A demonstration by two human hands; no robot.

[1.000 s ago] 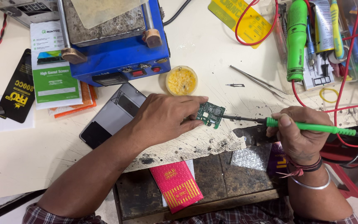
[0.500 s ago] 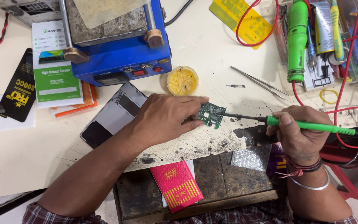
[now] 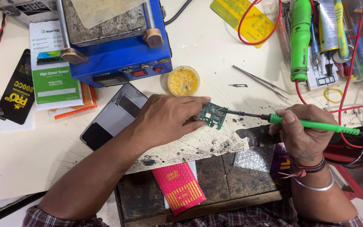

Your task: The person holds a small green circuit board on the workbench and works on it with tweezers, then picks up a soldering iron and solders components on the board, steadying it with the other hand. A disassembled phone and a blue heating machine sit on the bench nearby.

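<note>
The left hand [image 3: 164,120] has its grip closed on a small green circuit board [image 3: 213,114], fingertips pinning its left edge flat to the scarred pale worktop [image 3: 215,54]. The board is roughly square, dark green, with tiny metallic parts that are too small to make out. The right hand [image 3: 301,132] has its grip clamped around the green handle of a soldering iron [image 3: 311,124], whose dark tip seems to touch the board's right edge. Just above the board sits a round tin of yellow paste [image 3: 183,81]; left of the hand lies a dark phone [image 3: 113,117], face up. Further out, a red packet with gold print [image 3: 179,187] lies near the worktop's front edge, a white and green box [image 3: 52,67] and a black hang-tag packet [image 3: 17,90] rest at the left beside a blue machine [image 3: 116,46], and a yellow label [image 3: 244,17] lies at the top.
</note>
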